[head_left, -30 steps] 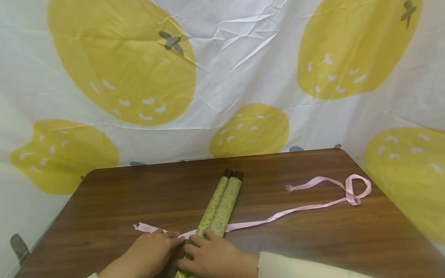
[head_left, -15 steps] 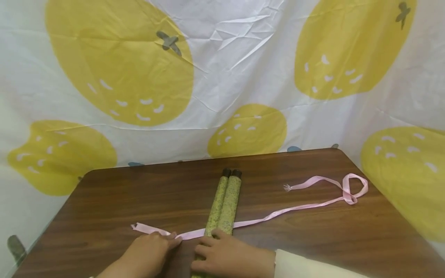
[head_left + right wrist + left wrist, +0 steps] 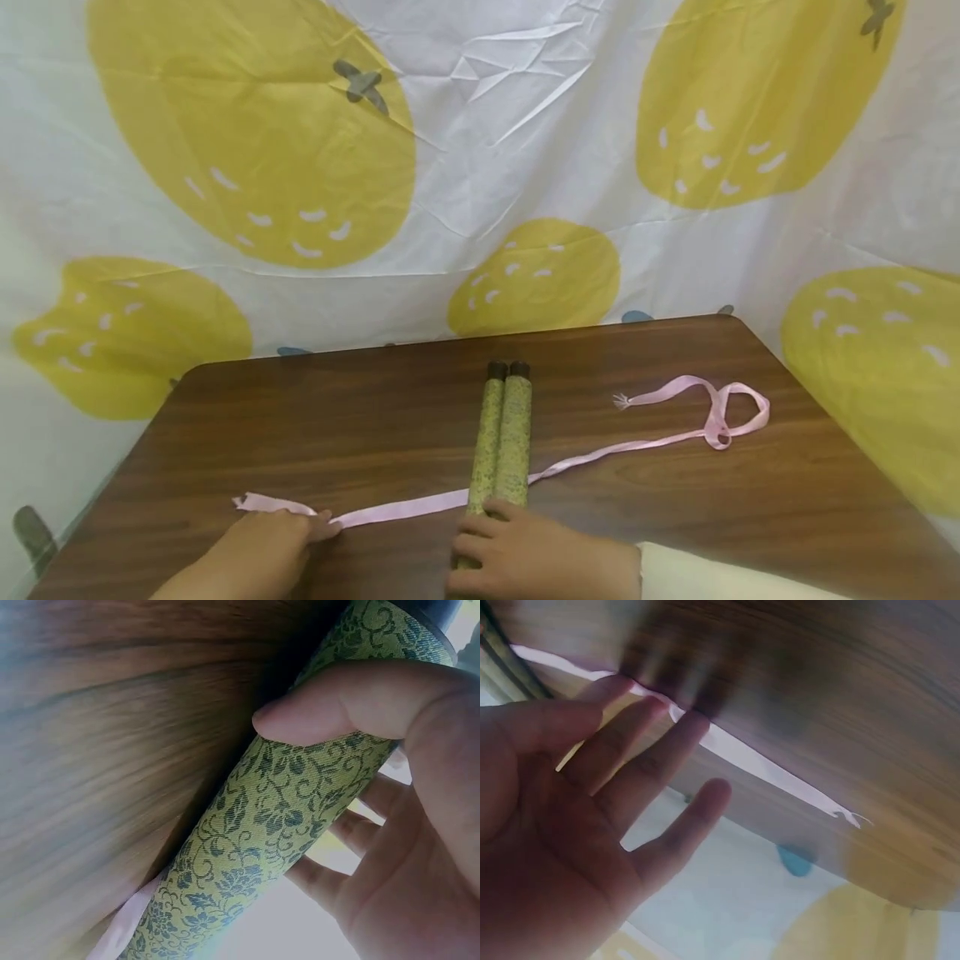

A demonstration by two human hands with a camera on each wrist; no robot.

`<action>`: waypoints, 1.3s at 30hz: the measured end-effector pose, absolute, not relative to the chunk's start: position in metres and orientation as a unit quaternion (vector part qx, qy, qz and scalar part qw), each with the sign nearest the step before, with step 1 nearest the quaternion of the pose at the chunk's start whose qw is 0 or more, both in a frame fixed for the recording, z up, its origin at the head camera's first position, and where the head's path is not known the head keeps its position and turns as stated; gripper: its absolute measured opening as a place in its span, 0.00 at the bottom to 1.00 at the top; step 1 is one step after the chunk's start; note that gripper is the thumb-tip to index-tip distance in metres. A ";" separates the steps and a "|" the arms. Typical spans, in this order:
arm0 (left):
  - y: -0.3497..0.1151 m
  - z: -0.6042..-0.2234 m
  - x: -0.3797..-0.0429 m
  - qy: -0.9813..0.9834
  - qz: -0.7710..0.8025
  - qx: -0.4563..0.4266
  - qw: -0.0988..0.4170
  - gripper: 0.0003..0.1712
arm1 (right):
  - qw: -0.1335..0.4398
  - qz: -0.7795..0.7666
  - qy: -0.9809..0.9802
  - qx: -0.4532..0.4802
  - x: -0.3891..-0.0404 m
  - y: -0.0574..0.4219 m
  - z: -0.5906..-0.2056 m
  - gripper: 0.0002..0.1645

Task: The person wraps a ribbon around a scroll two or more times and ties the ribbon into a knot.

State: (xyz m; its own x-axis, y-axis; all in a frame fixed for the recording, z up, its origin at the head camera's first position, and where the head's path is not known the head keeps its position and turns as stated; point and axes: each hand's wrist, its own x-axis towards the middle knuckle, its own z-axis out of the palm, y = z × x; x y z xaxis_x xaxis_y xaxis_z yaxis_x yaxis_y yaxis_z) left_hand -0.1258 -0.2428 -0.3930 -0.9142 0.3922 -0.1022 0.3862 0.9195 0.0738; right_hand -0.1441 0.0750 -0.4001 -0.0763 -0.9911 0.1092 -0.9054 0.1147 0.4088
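Observation:
A scroll (image 3: 513,433) in two parallel rolls, covered in yellow-green floral cloth with black ends, lies on the table pointing away from me. My right hand (image 3: 536,554) holds its near part. In the right wrist view the thumb crosses the patterned roll (image 3: 247,817) while the other fingers reach round its far side. A pink ribbon (image 3: 408,508) passes beneath the scroll. Left of it, my left hand (image 3: 251,554) presses the ribbon near its cut end. The left wrist view shows nearly straight fingers (image 3: 649,761), tips on the ribbon (image 3: 761,765).
The ribbon's right part ends in a loose loop and a frayed tip (image 3: 621,402) on the brown wooden table (image 3: 360,417). Behind and beside the table hangs a white cloth (image 3: 337,308) printed with yellow fruit.
My left hand has moved left, drawing the ribbon with it, and the loop at right has shifted left. The scroll has moved right and turned more upright in view, with my right hand on it.

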 end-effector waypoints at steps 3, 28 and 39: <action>-0.254 -0.390 -0.127 0.974 0.047 0.208 0.072 0.17 | 0.177 -0.120 -0.724 0.656 -0.144 0.080 -0.400 0.14; -0.344 -0.385 -0.150 0.980 0.081 0.075 0.163 0.13 | 0.168 -0.116 -0.723 0.660 -0.144 0.099 -0.401 0.21; -0.359 -0.386 -0.157 0.981 0.067 0.048 0.176 0.14 | 0.189 -0.111 -0.712 0.667 -0.146 0.112 -0.403 0.21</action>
State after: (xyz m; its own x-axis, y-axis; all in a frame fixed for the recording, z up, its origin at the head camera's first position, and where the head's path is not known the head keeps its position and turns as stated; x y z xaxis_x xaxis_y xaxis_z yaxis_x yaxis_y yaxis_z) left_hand -0.1573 -0.3586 -0.3855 -0.9336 0.1170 -0.3387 0.0702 0.9866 0.1473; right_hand -0.1455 0.1116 -0.4028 -0.0379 -0.9919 0.1213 -0.9084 0.0847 0.4094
